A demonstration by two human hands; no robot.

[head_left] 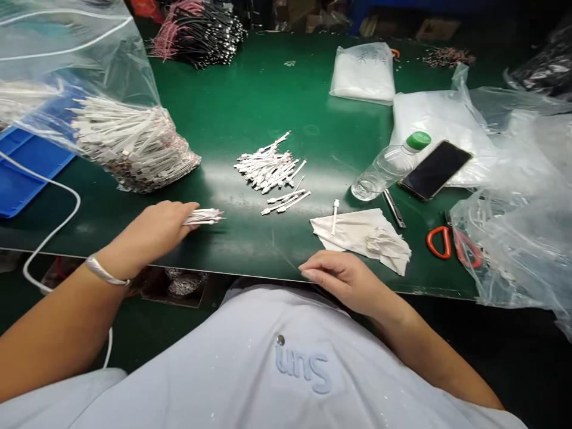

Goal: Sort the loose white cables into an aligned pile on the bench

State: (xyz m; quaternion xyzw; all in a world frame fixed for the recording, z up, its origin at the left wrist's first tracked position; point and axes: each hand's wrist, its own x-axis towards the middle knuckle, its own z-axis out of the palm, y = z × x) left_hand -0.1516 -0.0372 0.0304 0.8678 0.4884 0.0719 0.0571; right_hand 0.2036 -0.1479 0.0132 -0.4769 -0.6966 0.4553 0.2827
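Observation:
On the left, my left hand [156, 229] is closed around a small bundle of white cable leads [205, 217], whose ends stick out to the right. My right hand [339, 277] rests at the table's front edge with its fingers curled together; whether anything is between them is hidden. A loose pile of short white leads with connectors [268, 165] lies mid-table, and a few separate leads [290, 202] lie just in front of it. One single white lead [335, 217] lies across a crumpled cream cloth [357, 229], beyond my right hand.
A clear bag full of white leads [134, 140] stands at left beside a blue tray [36, 167]. To the right are a water bottle [379, 170], phone [435, 170], utility knife [394, 208], orange-handled scissors [440, 241] and plastic bags [513, 250]. Black and pink wires [201, 33] lie behind.

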